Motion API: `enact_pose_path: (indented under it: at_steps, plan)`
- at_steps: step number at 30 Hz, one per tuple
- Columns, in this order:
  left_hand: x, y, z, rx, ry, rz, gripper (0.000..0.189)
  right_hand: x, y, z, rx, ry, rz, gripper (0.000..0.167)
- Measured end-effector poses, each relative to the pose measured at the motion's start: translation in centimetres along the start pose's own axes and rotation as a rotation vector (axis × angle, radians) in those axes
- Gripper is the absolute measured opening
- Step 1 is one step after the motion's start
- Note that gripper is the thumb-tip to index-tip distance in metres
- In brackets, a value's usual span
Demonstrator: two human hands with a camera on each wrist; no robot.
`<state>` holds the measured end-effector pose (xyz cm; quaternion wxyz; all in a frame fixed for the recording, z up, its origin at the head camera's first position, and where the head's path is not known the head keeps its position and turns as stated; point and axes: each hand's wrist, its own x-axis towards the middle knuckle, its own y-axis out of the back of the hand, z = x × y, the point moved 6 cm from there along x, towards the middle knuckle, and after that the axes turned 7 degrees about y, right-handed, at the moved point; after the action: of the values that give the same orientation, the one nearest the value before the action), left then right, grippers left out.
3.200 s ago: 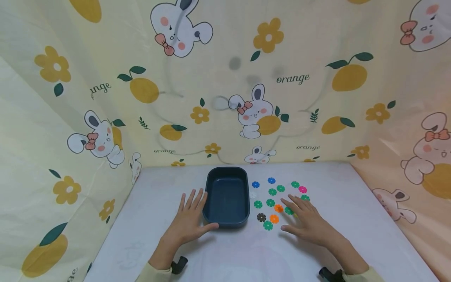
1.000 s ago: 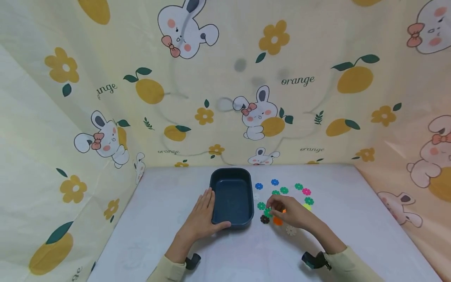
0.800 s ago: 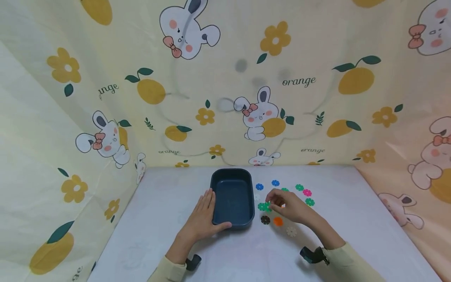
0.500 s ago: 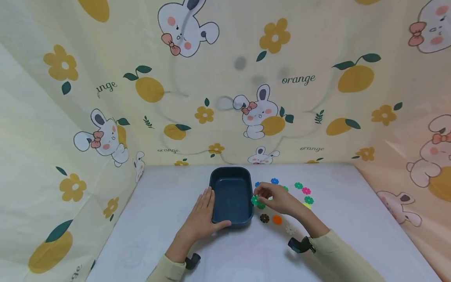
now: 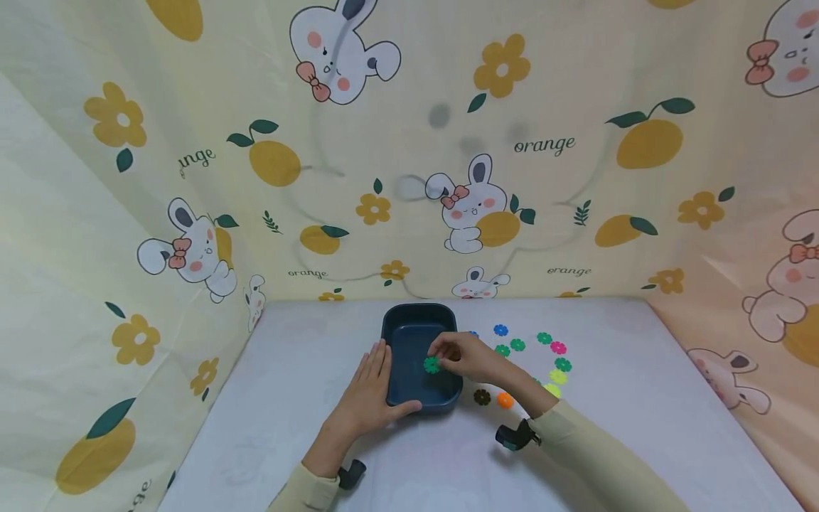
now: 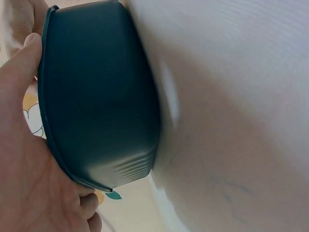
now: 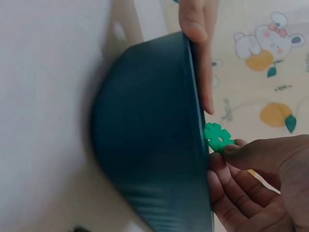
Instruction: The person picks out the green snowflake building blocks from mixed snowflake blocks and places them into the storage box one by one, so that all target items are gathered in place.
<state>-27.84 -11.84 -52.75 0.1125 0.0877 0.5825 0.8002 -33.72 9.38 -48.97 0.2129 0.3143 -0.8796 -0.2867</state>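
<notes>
A dark blue rectangular tray (image 5: pixel 407 341) stands on the table. My left hand (image 5: pixel 365 392) rests along its left rim with straight fingers, the thumb at the near corner. In the left wrist view, that palm (image 6: pixel 34 179) lies against the rim beside the tray's outer wall (image 6: pixel 96 92). My right hand (image 5: pixel 472 358) pinches a green snowflake-shaped plastic disc (image 5: pixel 431 365) over the tray's inside. The right wrist view shows the disc (image 7: pixel 218 137) between thumb and forefinger, right at the tray's rim, with the other fingers curled.
Several more flat snowflake discs lie to the right of the tray: a blue one (image 5: pixel 500 330), a pink one (image 5: pixel 559 348), a black one (image 5: pixel 482 397), an orange one (image 5: pixel 505 400) and a yellow one (image 5: pixel 558 377). A patterned curtain (image 5: pixel 409 235) stands behind the white table (image 5: pixel 307 334).
My right hand has picked up a green disc from the group and carried it left over the tray. The left hand has stayed at the rim during the last second.
</notes>
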Motion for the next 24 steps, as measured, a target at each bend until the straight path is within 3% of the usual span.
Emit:
enact_pose_path:
  at_steps: [17,24]
  plan:
    - [0.0,0.0,0.0,0.005,0.014,-0.021,0.126,4.2,-3.6,0.7,-0.030,0.022,-0.148,0.016]
    - [-0.1,0.1,0.1,0.005,0.017,-0.027,0.125,5.1,-5.2,1.4,-0.026,-0.028,-0.221,0.016]
